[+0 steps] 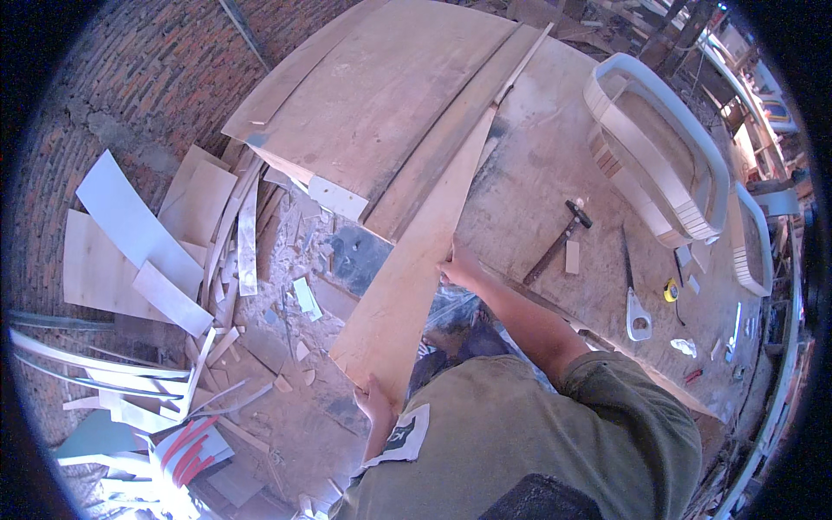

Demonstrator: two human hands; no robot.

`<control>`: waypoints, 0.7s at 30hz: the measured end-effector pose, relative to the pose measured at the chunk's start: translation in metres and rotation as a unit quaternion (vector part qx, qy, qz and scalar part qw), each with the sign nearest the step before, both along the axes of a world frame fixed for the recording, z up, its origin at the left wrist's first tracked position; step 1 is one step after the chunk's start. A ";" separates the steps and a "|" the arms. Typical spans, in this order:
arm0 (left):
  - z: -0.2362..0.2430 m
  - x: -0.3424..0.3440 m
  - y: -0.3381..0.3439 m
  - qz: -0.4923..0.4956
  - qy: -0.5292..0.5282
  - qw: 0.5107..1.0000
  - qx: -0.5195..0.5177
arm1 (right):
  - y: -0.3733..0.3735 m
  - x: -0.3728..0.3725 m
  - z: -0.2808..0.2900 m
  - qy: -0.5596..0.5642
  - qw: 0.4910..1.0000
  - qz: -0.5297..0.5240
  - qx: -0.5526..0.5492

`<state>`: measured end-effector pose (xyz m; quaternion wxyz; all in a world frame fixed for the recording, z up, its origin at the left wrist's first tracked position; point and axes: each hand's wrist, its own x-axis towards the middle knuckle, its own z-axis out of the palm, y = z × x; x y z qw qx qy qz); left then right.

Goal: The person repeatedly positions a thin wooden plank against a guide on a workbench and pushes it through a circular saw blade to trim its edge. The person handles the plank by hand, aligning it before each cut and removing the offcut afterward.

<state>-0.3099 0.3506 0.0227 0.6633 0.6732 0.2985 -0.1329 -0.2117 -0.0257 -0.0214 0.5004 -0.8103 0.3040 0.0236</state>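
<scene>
A long, thin plywood board [414, 276] slants from the near left up along the side of the worktable. My left hand [374, 400] grips its near end, low beside my body. Farther along, my right hand [459, 267] is closed on the board's right edge, near the table's front edge. The board's far end narrows toward a thin wooden strip [525, 62] by the stacked sheets. To the right of my right hand, a hammer [559, 241] lies on the table, with a small wood block [572, 257] beside it.
Large plywood sheets [381, 87] are stacked at the far left of the worktable [520, 173]. Curved wooden frames [659, 156], a handsaw [638, 314] and a yellow tape measure [671, 290] sit on the right. Offcuts [143, 234] lean against the brick wall [130, 78]; scraps litter the floor.
</scene>
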 end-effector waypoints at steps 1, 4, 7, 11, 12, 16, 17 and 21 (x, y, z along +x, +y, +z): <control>0.006 0.001 -0.009 -0.004 0.005 1.000 0.008 | -0.005 0.000 -0.003 -0.013 1.000 -0.016 0.013; 0.000 0.009 -0.023 -0.008 -0.005 1.000 0.030 | -0.010 0.009 0.020 -0.083 0.985 -0.081 0.132; 0.016 0.020 -0.049 0.021 0.008 1.000 0.021 | -0.027 0.018 0.031 -0.038 0.989 -0.060 0.128; 0.058 0.029 -0.083 -0.003 0.054 0.998 0.024 | -0.054 0.019 -0.020 -0.034 0.998 -0.050 0.014; 0.052 0.031 -0.086 -0.011 0.062 0.998 0.005 | -0.064 0.015 -0.035 -0.023 0.998 -0.055 -0.011; 0.000 0.038 -0.060 -0.024 0.049 0.998 -0.044 | -0.063 0.042 -0.008 -0.001 0.991 -0.031 -0.126; -0.006 0.040 -0.066 -0.045 0.049 0.996 -0.060 | -0.070 0.038 -0.022 -0.042 0.982 -0.043 -0.178; 0.028 0.048 -0.100 -0.054 0.087 0.995 -0.007 | -0.089 0.042 -0.029 -0.055 0.991 0.014 -0.122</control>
